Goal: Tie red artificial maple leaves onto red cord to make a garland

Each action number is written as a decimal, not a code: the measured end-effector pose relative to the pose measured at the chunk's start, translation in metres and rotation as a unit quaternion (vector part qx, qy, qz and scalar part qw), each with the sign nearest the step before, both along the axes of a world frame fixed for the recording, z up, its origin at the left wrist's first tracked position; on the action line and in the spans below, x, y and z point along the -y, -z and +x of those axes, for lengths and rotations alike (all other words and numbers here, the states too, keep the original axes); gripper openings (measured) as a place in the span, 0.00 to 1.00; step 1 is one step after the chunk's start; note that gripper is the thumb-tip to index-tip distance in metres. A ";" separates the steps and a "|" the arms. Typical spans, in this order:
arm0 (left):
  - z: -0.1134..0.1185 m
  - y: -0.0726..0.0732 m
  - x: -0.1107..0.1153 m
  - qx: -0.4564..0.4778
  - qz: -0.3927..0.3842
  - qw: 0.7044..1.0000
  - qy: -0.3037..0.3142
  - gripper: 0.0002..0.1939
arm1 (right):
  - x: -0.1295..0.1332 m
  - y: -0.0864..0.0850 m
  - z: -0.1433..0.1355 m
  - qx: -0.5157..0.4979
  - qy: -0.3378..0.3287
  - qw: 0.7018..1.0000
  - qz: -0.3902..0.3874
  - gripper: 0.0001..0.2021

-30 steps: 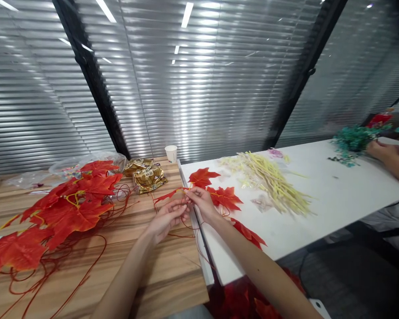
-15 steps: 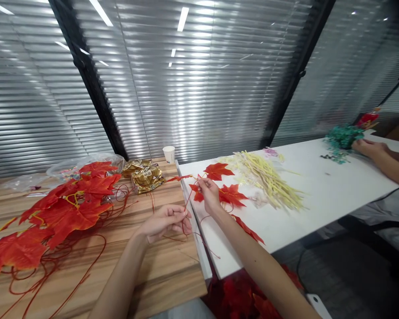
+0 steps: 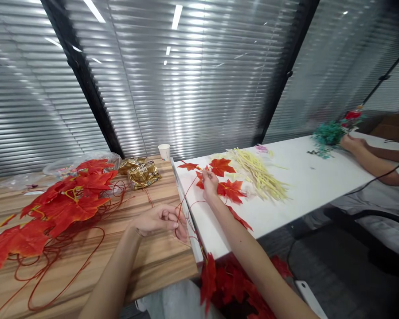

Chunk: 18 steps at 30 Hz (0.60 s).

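My left hand is above the wooden table's right edge, its fingers curled around a thin red cord. From there the cord runs up to my right hand, which pinches the yellow stem of a red maple leaf over the white table. More red artificial leaves lie by that hand, such as one behind it and one to its right. A heap of red leaves with tangled red cords covers the wooden table's left side.
Gold foil packets and a paper cup stand at the back. Pale yellow strips lie on the white table. Far right, another person's hands hold a teal plant. Red leaves fill the space below the table edge.
My view has shifted slightly to the right. My left hand has drawn back from my right, and the cord between them looks straighter. A red leaf now hangs at the table's edge.
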State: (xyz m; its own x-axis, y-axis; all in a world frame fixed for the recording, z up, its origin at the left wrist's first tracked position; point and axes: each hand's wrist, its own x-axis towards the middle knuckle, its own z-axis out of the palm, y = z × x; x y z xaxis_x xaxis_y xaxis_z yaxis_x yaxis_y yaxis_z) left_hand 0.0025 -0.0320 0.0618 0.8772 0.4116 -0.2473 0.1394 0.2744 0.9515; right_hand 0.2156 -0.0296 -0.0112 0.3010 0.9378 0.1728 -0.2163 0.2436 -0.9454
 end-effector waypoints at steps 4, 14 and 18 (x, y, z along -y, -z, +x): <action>0.003 0.001 0.004 -0.044 0.000 0.999 -0.001 0.18 | 0.012 0.005 0.002 0.014 -0.010 1.000 0.012 0.12; -0.002 0.039 -0.030 0.030 0.028 0.982 -0.187 0.14 | -0.062 0.004 -0.021 0.106 -0.005 0.994 -0.007 0.15; -0.009 0.044 -0.041 0.037 0.019 0.970 -0.238 0.16 | -0.074 0.016 -0.017 0.170 0.044 0.984 -0.017 0.10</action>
State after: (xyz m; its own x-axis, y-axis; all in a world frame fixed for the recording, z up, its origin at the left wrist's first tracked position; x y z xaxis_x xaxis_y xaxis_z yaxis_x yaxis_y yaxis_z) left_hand -0.0063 0.0091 0.0178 0.5999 0.7822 -0.1681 -0.0636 0.2560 0.9646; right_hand 0.1986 0.0441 -0.0274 0.3119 0.9176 0.2464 0.1352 0.2138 -0.9675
